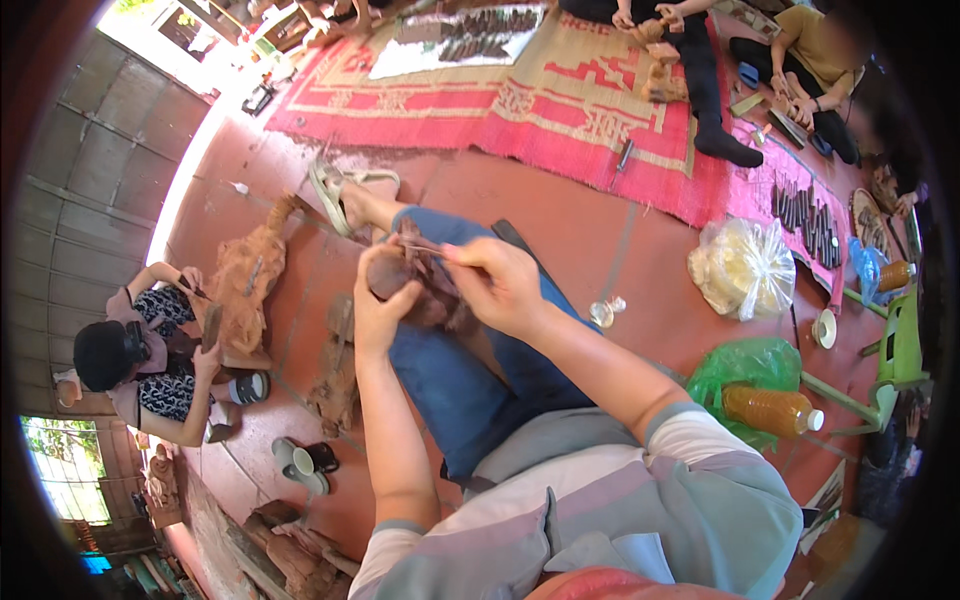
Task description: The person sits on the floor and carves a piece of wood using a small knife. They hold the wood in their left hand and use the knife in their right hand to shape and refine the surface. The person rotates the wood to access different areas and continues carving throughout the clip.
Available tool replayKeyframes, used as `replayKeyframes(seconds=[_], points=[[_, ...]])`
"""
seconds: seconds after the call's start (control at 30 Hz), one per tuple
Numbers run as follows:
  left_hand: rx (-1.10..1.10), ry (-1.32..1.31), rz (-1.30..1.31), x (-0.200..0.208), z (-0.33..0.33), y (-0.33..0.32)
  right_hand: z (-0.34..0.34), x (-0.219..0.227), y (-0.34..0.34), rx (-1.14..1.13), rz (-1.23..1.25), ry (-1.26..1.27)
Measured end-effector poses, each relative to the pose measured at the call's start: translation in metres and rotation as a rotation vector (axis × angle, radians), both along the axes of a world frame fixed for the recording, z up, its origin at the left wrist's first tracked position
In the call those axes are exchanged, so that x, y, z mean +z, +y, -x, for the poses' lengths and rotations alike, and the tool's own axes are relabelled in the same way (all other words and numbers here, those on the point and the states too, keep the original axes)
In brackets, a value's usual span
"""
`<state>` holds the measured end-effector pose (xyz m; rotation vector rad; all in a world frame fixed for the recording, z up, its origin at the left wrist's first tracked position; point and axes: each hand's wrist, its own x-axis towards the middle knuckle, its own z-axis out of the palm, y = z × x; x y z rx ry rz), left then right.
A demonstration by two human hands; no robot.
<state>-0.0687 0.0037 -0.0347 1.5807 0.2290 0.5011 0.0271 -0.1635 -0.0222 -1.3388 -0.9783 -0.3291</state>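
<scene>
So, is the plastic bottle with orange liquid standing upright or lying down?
Lying down. The bottle rests on its side against the green plastic bag on the red floor, white cap pointing right.

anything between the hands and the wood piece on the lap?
Nothing visible. The left hand already grips the dark wooden piece on the lap, and the right hand holds a thin tool with its tip at the wood.
</scene>
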Motion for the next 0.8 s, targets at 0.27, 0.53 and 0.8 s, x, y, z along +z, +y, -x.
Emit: replayKeyframes(seconds=[0.27, 0.53, 0.8], points=[[-0.002, -0.061, 0.003, -0.001, -0.002, -0.003, 0.009, -0.023, -0.008, -0.074, 0.023, 0.061], [0.03, -0.082, -0.051, -0.003, -0.003, -0.012, 0.0, -0.051, -0.015, -0.155, 0.118, 0.103], [0.133, -0.061, -0.029, -0.002, -0.001, -0.014, -0.006, -0.042, -0.001, -0.147, 0.188, -0.002]])
